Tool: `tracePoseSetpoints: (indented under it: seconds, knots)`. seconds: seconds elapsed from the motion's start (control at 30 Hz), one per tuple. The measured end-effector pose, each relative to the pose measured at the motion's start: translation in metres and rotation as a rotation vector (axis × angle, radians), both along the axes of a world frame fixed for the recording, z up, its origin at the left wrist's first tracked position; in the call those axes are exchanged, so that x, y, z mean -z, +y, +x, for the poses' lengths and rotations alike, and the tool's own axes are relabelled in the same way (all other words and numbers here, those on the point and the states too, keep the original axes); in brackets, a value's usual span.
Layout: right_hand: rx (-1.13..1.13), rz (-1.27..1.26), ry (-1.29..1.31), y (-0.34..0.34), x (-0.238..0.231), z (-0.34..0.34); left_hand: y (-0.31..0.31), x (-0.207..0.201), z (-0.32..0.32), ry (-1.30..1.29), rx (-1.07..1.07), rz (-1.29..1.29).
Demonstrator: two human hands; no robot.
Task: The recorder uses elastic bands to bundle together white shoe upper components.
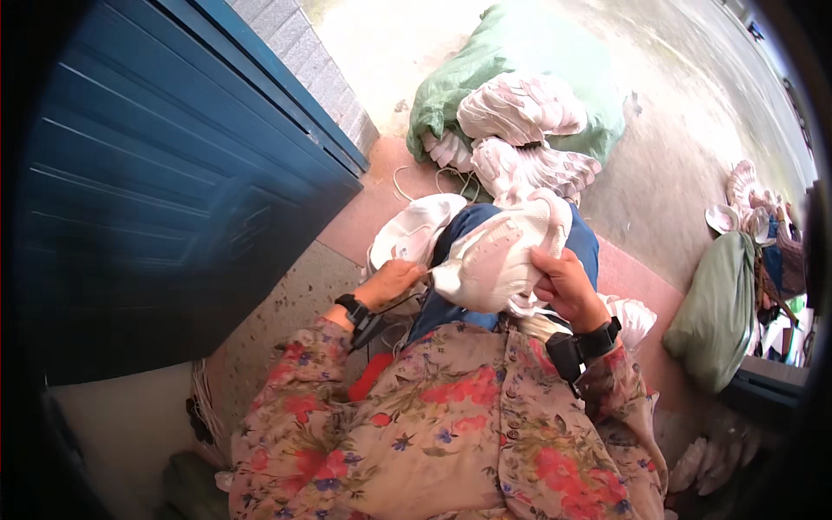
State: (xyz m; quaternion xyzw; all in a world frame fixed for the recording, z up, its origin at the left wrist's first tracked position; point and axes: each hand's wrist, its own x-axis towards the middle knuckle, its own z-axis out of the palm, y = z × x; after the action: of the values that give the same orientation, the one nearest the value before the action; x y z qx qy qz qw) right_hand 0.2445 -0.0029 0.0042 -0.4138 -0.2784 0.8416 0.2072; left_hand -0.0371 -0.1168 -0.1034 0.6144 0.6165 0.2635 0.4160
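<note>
From the head view, I find the white piece (498, 256) held over the blue trousers (588, 250). The right hand (568, 284) pinches its right edge, thumb on top. The left hand (394, 282) has fingertips pressed together at its left tip; I cannot tell whether on cloth or thread. Beyond, similar pieces (523, 108) lie against a green sack (438, 100).

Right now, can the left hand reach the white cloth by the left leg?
Probably yes: nothing visible separates the left hand from that cloth, though it seems busy at the held bundle's edge.
</note>
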Motion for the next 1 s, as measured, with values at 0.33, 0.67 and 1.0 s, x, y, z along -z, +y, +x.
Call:
tracePoseSetpoints:
  seconds: [0.33,0.67,1.0]
  knots:
    - [0.372,0.005,-0.018,0.028,0.087,0.087,0.03,-0.13,0.081,0.036,0.07,0.103]
    - [0.476,0.1,-0.185,0.033,0.06,0.103,0.026,-0.062,0.149,0.461,0.492,0.374]
    - [0.293,-0.529,0.044,-0.067,0.083,0.093,0.033,-0.093,0.13,0.468,0.372,0.339]
